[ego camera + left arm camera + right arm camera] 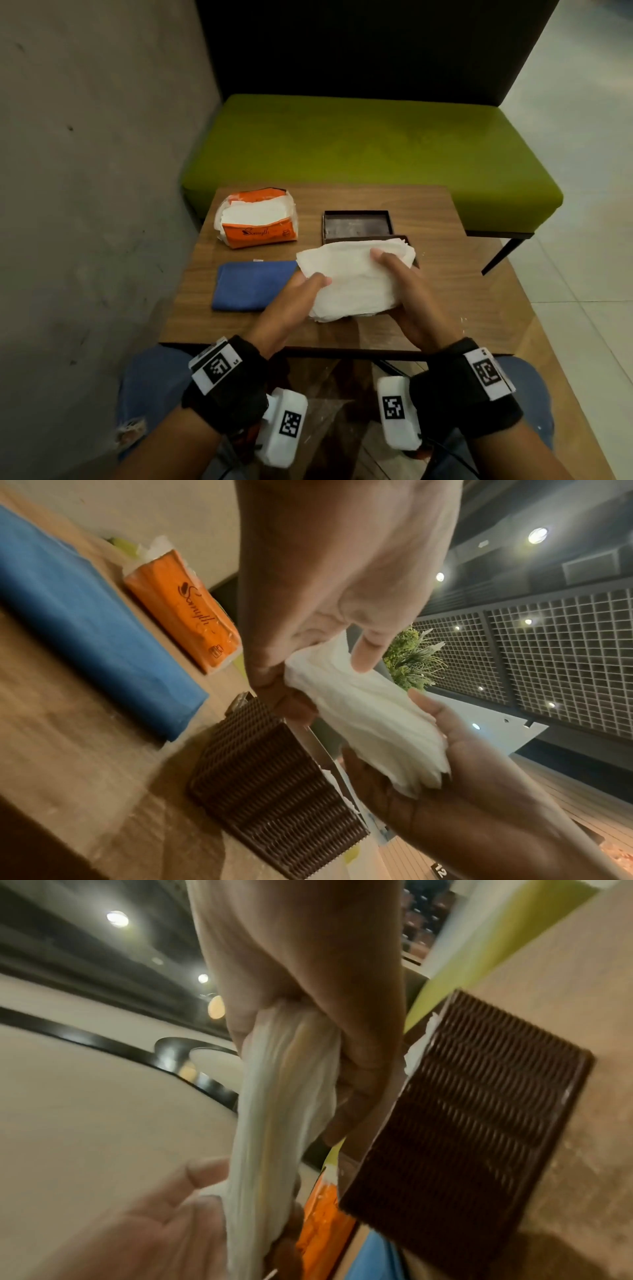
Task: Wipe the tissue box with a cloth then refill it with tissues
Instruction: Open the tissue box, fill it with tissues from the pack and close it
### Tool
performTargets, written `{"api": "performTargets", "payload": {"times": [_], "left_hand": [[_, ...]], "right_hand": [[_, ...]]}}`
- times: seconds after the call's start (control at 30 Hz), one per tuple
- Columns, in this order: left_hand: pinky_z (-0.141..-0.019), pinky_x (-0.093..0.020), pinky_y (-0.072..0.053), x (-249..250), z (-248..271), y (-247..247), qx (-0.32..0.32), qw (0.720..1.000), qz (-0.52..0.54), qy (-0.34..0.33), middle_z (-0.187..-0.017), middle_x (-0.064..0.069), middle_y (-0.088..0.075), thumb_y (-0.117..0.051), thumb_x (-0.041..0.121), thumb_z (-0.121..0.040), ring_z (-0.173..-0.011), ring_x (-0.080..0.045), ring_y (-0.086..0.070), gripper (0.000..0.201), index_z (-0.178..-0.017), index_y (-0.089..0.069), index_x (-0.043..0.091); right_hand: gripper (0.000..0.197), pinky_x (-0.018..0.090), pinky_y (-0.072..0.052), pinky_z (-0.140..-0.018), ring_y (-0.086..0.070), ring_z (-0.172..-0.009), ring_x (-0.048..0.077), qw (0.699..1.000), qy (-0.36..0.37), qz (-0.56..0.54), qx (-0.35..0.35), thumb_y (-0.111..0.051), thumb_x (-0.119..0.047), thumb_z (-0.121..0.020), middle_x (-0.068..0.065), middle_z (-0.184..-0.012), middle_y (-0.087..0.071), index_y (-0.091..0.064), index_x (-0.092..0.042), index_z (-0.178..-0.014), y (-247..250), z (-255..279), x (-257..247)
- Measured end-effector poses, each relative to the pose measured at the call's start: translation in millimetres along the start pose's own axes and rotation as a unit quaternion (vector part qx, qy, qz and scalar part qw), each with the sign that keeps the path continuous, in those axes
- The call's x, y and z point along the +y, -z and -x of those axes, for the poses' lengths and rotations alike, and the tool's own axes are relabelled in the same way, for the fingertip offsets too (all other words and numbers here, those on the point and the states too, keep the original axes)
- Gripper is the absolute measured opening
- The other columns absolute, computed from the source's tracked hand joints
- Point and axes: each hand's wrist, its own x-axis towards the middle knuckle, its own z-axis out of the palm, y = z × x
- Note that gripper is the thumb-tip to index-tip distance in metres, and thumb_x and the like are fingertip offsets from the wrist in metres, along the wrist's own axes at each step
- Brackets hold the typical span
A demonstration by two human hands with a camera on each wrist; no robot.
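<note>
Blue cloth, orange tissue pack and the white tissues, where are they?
blue cloth (251, 286), head view, middle of its top.
orange tissue pack (258, 233), head view, printed front.
white tissues (352, 277), head view, middle of the stack.

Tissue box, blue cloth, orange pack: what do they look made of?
Tissue box: dark brown, outer walls in a ribbed woven pattern, probably moulded plastic or faux rattan; matte.
Blue cloth: soft, folded, fuzzy nap, likely microfibre.
Orange pack: thin glossy plastic film, crinkled, torn open on top with white tissues showing.
</note>
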Motion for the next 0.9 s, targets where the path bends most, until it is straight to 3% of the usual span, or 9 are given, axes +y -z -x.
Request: {"api": "performTargets", "payload": {"times": [0.07, 0.13, 0.23, 0.3, 0.37, 0.5, 0.63, 0.77, 0.9], "left_hand": [[-0.065, -0.015, -0.043, 9.4, -2.8, -0.9, 0.018, 1.000, -0.001, 0.010, -0.098, 0.007, -0.055, -0.041, 0.017, -0.096, -0.085, -0.003, -0.052, 0.021, -0.116, -0.046, 0.017], [-0.078, -0.023, -0.048, 15.9, -8.9, -1.4, 0.014, 1.000, -0.010, -0.015, -0.111, 0.003, -0.057, -0.037, 0.012, -0.096, -0.097, -0.011, -0.055, 0.032, -0.128, -0.043, 0.017], [-0.097, -0.036, -0.047, 20.7, -26.9, -4.0, 0.020, 0.993, -0.080, -0.081, -0.123, 0.000, -0.056, -0.043, 0.013, -0.096, -0.111, -0.017, -0.054, 0.035, -0.131, -0.041, 0.018], [-0.087, -0.039, -0.051, 18.8, -41.3, -7.1, 0.056, 0.982, -0.139, -0.112, -0.112, -0.006, -0.062, -0.054, 0.016, -0.093, -0.099, -0.022, -0.059, 0.028, -0.120, -0.049, 0.014], [-0.073, -0.039, -0.051, 12.3, -49.9, -9.3, 0.085, 0.971, -0.176, -0.135, -0.089, -0.004, -0.061, -0.061, 0.016, -0.088, -0.084, -0.024, -0.059, 0.022, -0.108, -0.052, 0.014], [-0.077, -0.045, -0.053, -2.7, -55.5, -11.3, 0.114, 0.948, -0.248, -0.162, -0.076, -0.001, -0.058, -0.067, 0.019, -0.084, -0.079, -0.021, -0.060, 0.030, -0.110, -0.054, 0.019], [-0.069, -0.041, -0.054, -5.5, -60.8, -16.2, 0.124, 0.905, -0.351, -0.206, -0.079, 0.001, -0.062, -0.067, 0.020, -0.084, -0.076, -0.017, -0.060, 0.031, -0.111, -0.053, 0.023], [-0.070, -0.039, -0.052, -6.4, -63.6, -20.3, 0.127, 0.836, -0.464, -0.263, -0.099, -0.003, -0.064, -0.066, 0.019, -0.083, -0.090, -0.022, -0.061, 0.039, -0.118, -0.048, 0.021], [-0.078, -0.034, -0.047, -5.2, -61.1, -23.0, 0.125, 0.786, -0.488, -0.358, -0.114, -0.003, -0.056, -0.067, 0.017, -0.081, -0.104, -0.021, -0.051, 0.039, -0.118, -0.051, 0.018]], "right_hand": [[0.014, 0.037, -0.056, -0.078, -0.067, -0.096, 0.021, 0.998, 0.007, 0.063, 0.027, -0.059, -0.020, -0.090, 0.002, -0.104, -0.072, -0.061, -0.024, -0.104, 5.0, -3.4, -3.5], [0.019, 0.031, -0.051, -0.062, -0.063, -0.089, 0.020, 0.988, 0.010, 0.146, 0.059, -0.057, -0.016, -0.089, 0.002, -0.103, -0.066, -0.059, -0.021, -0.106, 14.1, -8.8, -13.6], [0.033, 0.033, -0.052, -0.068, -0.063, -0.091, 0.021, 0.965, 0.041, 0.249, 0.073, -0.057, -0.010, -0.088, 0.003, -0.105, -0.066, -0.056, -0.012, -0.122, 28.0, -23.9, -29.3], [0.038, 0.038, -0.053, -0.079, -0.061, -0.097, 0.023, 0.940, 0.070, 0.325, 0.078, -0.059, -0.007, -0.090, 0.003, -0.108, -0.062, -0.053, -0.009, -0.127, 34.0, -35.1, -37.0], [0.041, 0.042, -0.052, -0.086, -0.058, -0.100, 0.025, 0.897, 0.087, 0.425, 0.082, -0.062, -0.010, -0.090, 0.004, -0.109, -0.057, -0.050, -0.007, -0.128, 38.9, -48.0, -36.8], [0.040, 0.046, -0.052, -0.080, -0.060, -0.095, 0.031, 0.825, 0.113, 0.551, 0.058, -0.066, -0.014, -0.086, 0.010, -0.106, -0.060, -0.047, -0.011, -0.121, 44.8, -65.1, -16.4], [0.049, 0.036, -0.044, -0.074, -0.056, -0.101, 0.035, 0.724, 0.153, 0.671, 0.050, -0.065, -0.015, -0.086, 0.015, -0.117, -0.057, -0.045, -0.008, -0.130, 49.6, -68.3, -3.5], [0.059, 0.032, -0.038, -0.073, -0.051, -0.108, 0.034, 0.714, 0.143, 0.683, 0.046, -0.066, -0.013, -0.084, 0.017, -0.127, -0.050, -0.040, -0.008, -0.137, 47.7, -65.8, -2.2], [0.058, 0.032, -0.040, -0.081, -0.043, -0.116, 0.030, 0.665, 0.190, 0.720, 0.056, -0.067, -0.015, -0.085, 0.014, -0.129, -0.043, -0.042, -0.013, -0.136, 38.0, -53.1, -9.4]]}}
